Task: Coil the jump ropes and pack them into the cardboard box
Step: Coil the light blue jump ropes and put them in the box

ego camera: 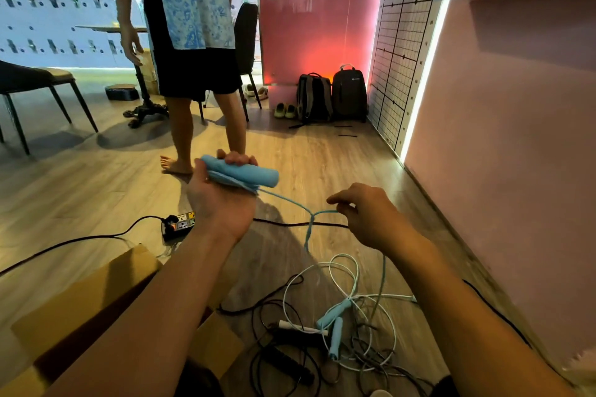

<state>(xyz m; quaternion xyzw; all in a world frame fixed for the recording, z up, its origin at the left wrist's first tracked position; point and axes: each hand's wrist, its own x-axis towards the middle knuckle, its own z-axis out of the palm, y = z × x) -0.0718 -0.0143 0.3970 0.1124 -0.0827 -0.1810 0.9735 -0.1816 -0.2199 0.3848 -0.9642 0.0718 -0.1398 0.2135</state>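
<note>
Cardboard box (96, 293) at 7 o'clock in the head view, flaps open, sitting on the wood floor (80, 184). The inside is mostly hidden by the forearm, so packed ropes cannot be told. Power strip (179, 225) just past the box toward 9 o'clock, with a black cord running off.

Left hand (222, 200) near centre, palm up, fingers curled over the blue handles (242, 172). A few turns of cord are bunched against the palm under them. Blue rope (290, 201) leaves the handles toward 4 o'clock, taut, and crosses to the right hand (364, 216). That hand is knuckles up, thumb and fingertips pinching the rope. From a kink just short of the pinch the slack drops toward 6 o'clock.

Pile of ropes (342, 322) at 5 o'clock on the floor: white cord, light blue handles and black cords, all tangled and uncoiled. A bystander (190, 42) stands at 11 o'clock, not involved.

Step, as a judgement: mid-coil on the blue rope, a few wraps done and most of the length loose.

Next move likely calls for the right hand to bring the pinched section over the handles and lay another turn. The left hand keeps the bundle clamped so the wraps do not slip. The tail needs feeding clear of the tangle. Boxing comes after.
</note>
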